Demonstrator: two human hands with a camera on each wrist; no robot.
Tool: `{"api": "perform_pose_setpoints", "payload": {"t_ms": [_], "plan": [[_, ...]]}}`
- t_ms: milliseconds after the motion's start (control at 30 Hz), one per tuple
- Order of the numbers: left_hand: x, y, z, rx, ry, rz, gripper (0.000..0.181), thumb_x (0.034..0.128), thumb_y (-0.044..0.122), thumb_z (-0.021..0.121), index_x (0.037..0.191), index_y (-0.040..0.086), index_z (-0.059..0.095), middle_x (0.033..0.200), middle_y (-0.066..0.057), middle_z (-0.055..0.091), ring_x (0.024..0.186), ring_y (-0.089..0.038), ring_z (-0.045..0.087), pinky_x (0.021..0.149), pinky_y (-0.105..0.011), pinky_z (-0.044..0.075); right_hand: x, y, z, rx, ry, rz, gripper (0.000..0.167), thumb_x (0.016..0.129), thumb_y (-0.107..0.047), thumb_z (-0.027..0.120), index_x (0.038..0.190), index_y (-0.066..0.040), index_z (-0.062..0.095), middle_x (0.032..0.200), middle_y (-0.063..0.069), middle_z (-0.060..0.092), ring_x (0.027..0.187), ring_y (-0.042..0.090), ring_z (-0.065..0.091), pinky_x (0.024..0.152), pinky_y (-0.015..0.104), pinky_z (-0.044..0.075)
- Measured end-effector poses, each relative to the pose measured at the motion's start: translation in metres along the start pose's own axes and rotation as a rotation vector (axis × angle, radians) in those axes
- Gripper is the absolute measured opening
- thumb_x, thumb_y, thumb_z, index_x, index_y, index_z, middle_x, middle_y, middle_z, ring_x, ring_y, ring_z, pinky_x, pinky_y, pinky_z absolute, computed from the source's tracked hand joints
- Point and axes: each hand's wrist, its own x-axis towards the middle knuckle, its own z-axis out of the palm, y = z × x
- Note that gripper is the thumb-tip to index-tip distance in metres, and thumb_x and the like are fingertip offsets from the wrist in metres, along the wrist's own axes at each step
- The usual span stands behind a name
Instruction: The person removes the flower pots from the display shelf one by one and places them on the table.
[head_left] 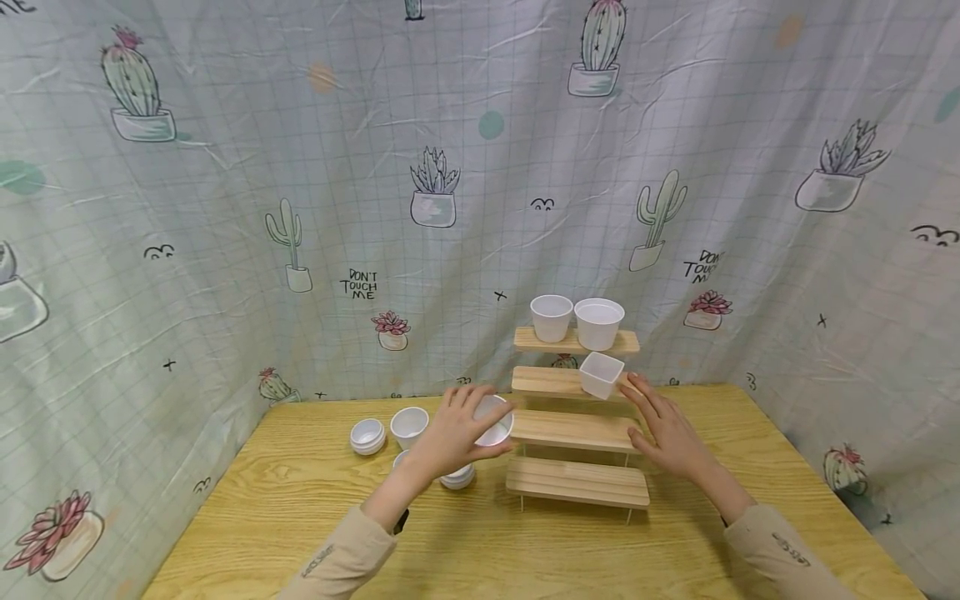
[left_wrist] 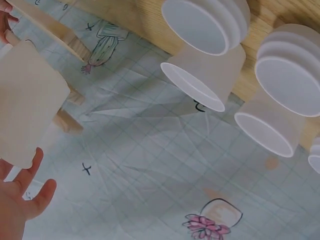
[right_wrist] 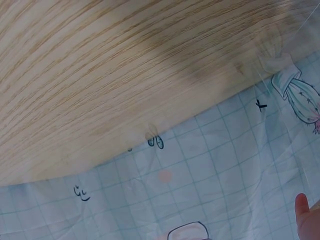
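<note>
White pots [head_left: 409,423] look under halfway shelved imo: several left on the desk [head_left: 262,475], one cup [head_left: 495,423] gripped in the left hand [head_left: 454,429], three on the wooden stand [head_left: 577,480] counting the square pot [head_left: 600,377], right hand [head_left: 667,433] loosely spread right by it.

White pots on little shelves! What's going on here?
A person's left hand holds a white pot beside the wooden shelves. Their right hand is by a square pot at the second shelf from the top; whether it touches is hard to tell. Two round pots stand on the top shelf, and more pots are on the table to the left.
</note>
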Motion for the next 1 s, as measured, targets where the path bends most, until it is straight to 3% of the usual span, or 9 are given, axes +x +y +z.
{"api": "perform_pose_setpoints", "payload": {"t_ms": [467,1000], "plan": [[-0.014,-0.005,-0.004,0.034,-0.008,-0.005,0.048,0.0788,0.045,0.06,0.121,0.024,0.054,0.114,-0.008,0.052,0.1,-0.024,0.049,0.086,-0.042,0.038,-0.001,0.0,0.0,0.003,0.001,0.011,0.067,0.077,-0.02,0.058,0.138,-0.011,0.032,0.145,0.011,0.026,0.135,0.022,0.022,0.09,0.054,0.032],[-0.051,-0.021,-0.006,0.005,-0.026,-0.094,0.054,0.074,0.037,0.067,0.124,0.023,0.052,0.119,-0.016,0.052,0.102,-0.033,0.048,0.084,-0.05,0.04,0.0,0.001,0.002,0.004,0.011,-0.006,0.067,0.077,-0.02,0.058,0.138,-0.01,0.032,0.145,0.011,0.026,0.136,0.019,0.02,0.088,0.053,0.033]]}}
